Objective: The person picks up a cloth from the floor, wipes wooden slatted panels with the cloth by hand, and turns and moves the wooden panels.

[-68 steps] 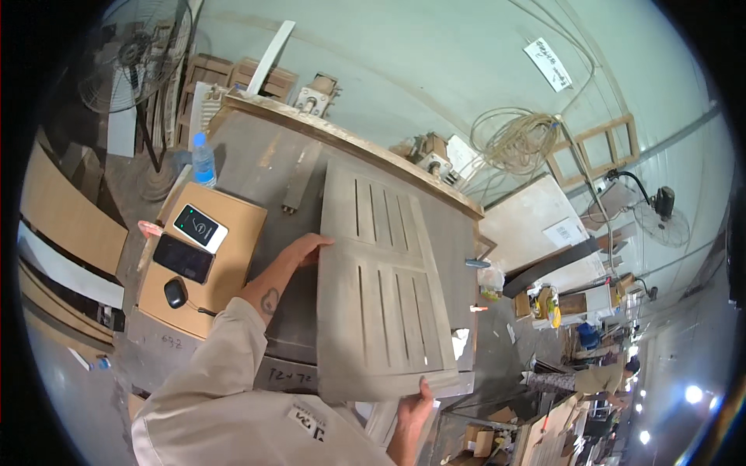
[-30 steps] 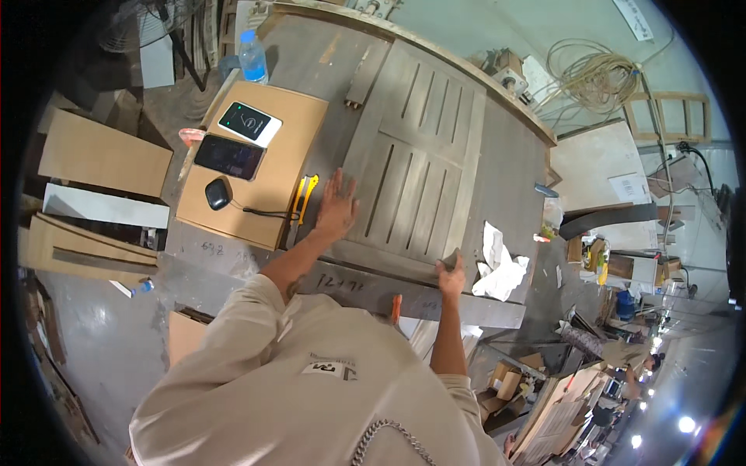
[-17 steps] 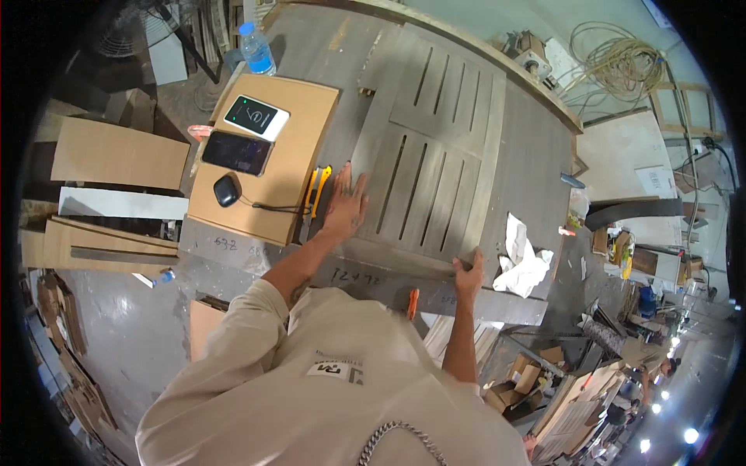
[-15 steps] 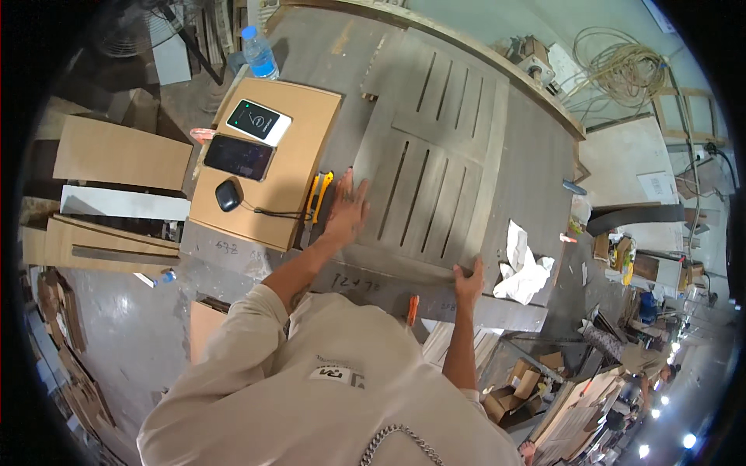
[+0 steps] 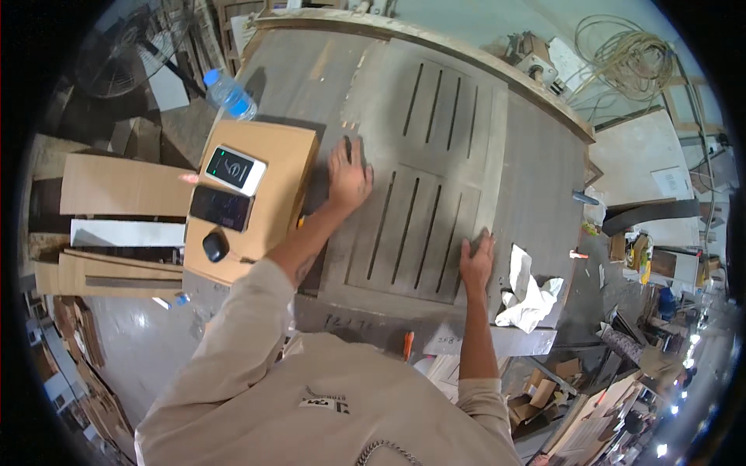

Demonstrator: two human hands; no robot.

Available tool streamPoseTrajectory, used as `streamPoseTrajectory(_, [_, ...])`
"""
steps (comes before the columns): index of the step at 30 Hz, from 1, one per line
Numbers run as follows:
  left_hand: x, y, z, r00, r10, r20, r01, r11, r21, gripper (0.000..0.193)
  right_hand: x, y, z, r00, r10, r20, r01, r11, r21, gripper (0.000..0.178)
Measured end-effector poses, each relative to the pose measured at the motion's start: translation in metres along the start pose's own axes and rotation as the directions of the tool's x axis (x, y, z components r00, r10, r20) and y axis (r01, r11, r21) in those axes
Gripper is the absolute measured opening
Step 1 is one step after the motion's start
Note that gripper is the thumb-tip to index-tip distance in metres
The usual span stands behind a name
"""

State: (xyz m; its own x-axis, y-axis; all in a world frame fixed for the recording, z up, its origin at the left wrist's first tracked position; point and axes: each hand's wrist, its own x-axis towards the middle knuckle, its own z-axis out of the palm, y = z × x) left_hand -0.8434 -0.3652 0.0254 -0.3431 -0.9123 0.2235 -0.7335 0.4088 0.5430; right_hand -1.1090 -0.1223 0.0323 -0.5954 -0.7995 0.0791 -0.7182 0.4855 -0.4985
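A grey wooden panel [image 5: 445,169] with two sets of long slots lies flat on the workbench in front of me. My left hand [image 5: 350,179] rests on its left edge, fingers spread and pointing away, holding nothing. On the opposite side, my right hand [image 5: 477,262] lies along the right edge with the thumb apart from the fingers. To the left of my left forearm is a cardboard box [image 5: 284,167], carrying a white device with a lit screen [image 5: 235,170], a dark phone [image 5: 221,207] and a small black case [image 5: 215,246]. Crumpled white paper [image 5: 531,299] sits right of my right hand.
A water bottle [image 5: 231,95] stands at the bench's far left. A raised wooden strip [image 5: 536,81] runs along the far edge. An orange-handled tool [image 5: 408,346] is at the near edge. Boards [image 5: 120,185] are stacked at left; coiled hose [image 5: 625,62] hangs at far right.
Both hands have slid farther away from me along the panel's two edges. My left forearm now covers most of the yellow utility knife beside the box. The view has shifted slightly.
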Motion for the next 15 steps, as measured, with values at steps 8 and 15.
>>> streamPoseTrajectory(8, [0.137, -0.007, 0.058, 0.966, -0.245, -0.079, 0.257, 0.906, 0.336, 0.08, 0.109, -0.022, 0.02, 0.992, 0.059, 0.108, -0.043, 0.989, -0.144, 0.06])
streamPoseTrajectory(15, [0.145, -0.017, 0.061, 0.988, -0.074, -0.139, 0.124, 0.909, 0.398, 0.076, 0.162, -0.031, 0.035, 0.985, -0.158, 0.069, 0.169, 0.964, -0.204, 0.06])
